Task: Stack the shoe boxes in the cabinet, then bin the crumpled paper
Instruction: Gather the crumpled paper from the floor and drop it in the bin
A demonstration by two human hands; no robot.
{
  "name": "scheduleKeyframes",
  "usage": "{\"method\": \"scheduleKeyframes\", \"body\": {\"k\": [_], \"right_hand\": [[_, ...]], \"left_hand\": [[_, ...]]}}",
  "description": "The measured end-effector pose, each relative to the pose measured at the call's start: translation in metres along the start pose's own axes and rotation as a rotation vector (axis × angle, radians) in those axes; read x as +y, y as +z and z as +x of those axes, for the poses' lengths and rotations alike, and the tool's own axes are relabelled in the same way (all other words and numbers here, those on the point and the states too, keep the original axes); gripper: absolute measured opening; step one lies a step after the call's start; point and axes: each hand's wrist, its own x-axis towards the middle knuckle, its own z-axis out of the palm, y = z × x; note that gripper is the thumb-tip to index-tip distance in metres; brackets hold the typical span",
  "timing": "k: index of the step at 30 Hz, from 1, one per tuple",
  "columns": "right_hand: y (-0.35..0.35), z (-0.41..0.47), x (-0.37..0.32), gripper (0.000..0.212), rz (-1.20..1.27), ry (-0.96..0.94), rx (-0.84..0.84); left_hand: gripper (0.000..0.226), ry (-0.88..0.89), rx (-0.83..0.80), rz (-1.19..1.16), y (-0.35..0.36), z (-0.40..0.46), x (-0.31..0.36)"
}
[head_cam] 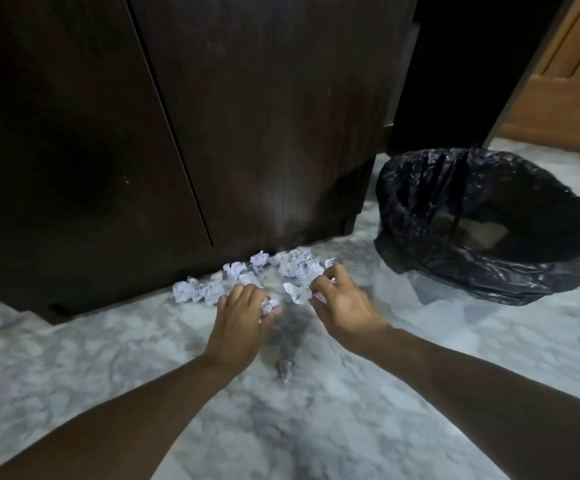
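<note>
Marble floor (pixel 74 375) before a dark cabinet (pixel 247 116), doors closed.
Paper balls (pixel 295 268) lie along its base at 12 o'clock; left hand (pixel 243 320) curls around one, right hand (pixel 344 306) pinches another; the black-lined bin (pixel 489 271) stands at 2 o'clock.

The cabinet (pixel 247 116) runs off the top edge — its closed doors hide whatever is inside.

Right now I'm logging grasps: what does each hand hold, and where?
Left hand pinches a paper ball between thumb and fingers. Right hand grips crumpled paper in its fingertips.
</note>
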Motion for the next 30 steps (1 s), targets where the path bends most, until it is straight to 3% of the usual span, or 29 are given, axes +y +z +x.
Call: {"method": "scheduleKeyframes", "body": {"k": [6,11,19,25,30], "right_hand": [[-0.099,-0.003,-0.031,0.022,0.027,-0.089,0.278],[-0.165,-0.005,-0.010,0.024,0.021,0.111,0.479],[-0.216,-0.015,0.057,0.014,0.024,0.500,0.332],[-0.218,-0.024,0.077,0.043,0.046,0.501,0.314],[-0.219,-0.025,0.084,0.050,0.172,0.533,0.416]], "left_hand": [[0.040,-0.039,0.188,-0.188,-0.049,0.076,0.066],[0.035,-0.064,0.285,-0.422,-0.083,0.128,0.139],[0.029,-0.085,0.068,-0.659,-0.078,0.170,0.223],[0.067,-0.090,-0.181,-0.709,-0.059,0.177,0.243],[0.052,-0.097,-0.156,-0.692,-0.059,0.182,0.247]]}}
